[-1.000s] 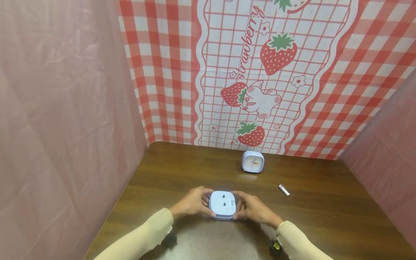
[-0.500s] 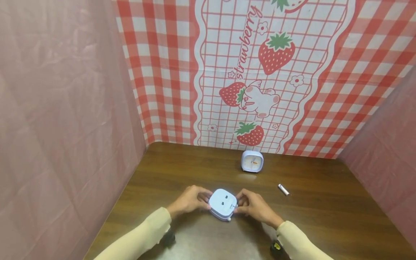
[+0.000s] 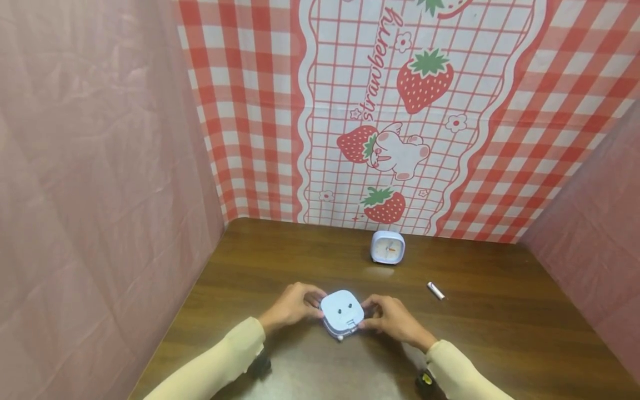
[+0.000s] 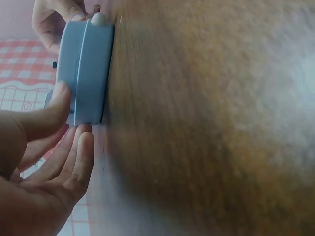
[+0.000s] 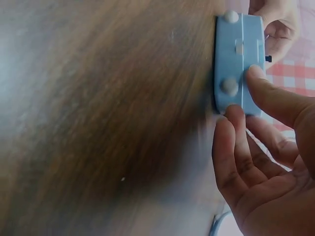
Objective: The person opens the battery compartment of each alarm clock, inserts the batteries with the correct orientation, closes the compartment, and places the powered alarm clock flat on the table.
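A pale blue alarm clock point(image 3: 342, 319) lies face down on the wooden table, its back with two small black knobs turned up. At its left side my left hand point(image 3: 294, 304) holds it between thumb and fingers. My right hand point(image 3: 392, 319) pinches the opposite side. In the left wrist view, the thumb point(image 4: 60, 101) presses the rim of the clock's back point(image 4: 93, 73), with fingers beneath. Two whitish feet show on the clock's side point(image 5: 228, 56) in the right wrist view, near the right thumb point(image 5: 258, 73). The clock's dial is hidden.
Farther back on the table point(image 3: 280, 250) a second, pale lilac clock point(image 3: 388, 248) stands upright, facing me. A white battery point(image 3: 435, 290) lies to the right. A red-checked strawberry cloth point(image 3: 385, 139) hangs behind, and pink curtains point(image 3: 110, 166) hang at the sides.
The blue clock has turned clockwise on the table, so its knobs went from one behind the other to nearly side by side. Both hands have stayed at its sides, shifting slightly.
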A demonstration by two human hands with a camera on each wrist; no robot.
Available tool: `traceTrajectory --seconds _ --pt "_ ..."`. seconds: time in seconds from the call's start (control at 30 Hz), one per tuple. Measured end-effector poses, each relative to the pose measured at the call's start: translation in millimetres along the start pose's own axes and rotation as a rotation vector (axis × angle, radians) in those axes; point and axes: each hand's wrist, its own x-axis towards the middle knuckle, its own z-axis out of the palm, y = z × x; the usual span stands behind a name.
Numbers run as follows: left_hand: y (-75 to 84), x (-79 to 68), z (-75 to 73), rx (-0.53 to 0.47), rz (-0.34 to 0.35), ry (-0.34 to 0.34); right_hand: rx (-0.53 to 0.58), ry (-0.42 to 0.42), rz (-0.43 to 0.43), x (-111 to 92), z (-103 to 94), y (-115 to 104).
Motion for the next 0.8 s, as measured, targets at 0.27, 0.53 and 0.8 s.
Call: traceTrajectory --seconds 0.27,0.53,0.8 --pt "-3.3 -0.4 0.4 0.022 -0.031 0.028 0.025 0.000 -0.006 -1.9 -1.0 0.5" --pt "2.2 -2.5 0.5 -0.010 -0.044 -0.032 0.035 -0.057 -0.021 -1.1 -1.1 -0.9" --pt "7.2 -3.2 3.0 0.016 -0.032 -0.095 0.018 -0.088 -0.050 -1.5 0.7 -2.6"
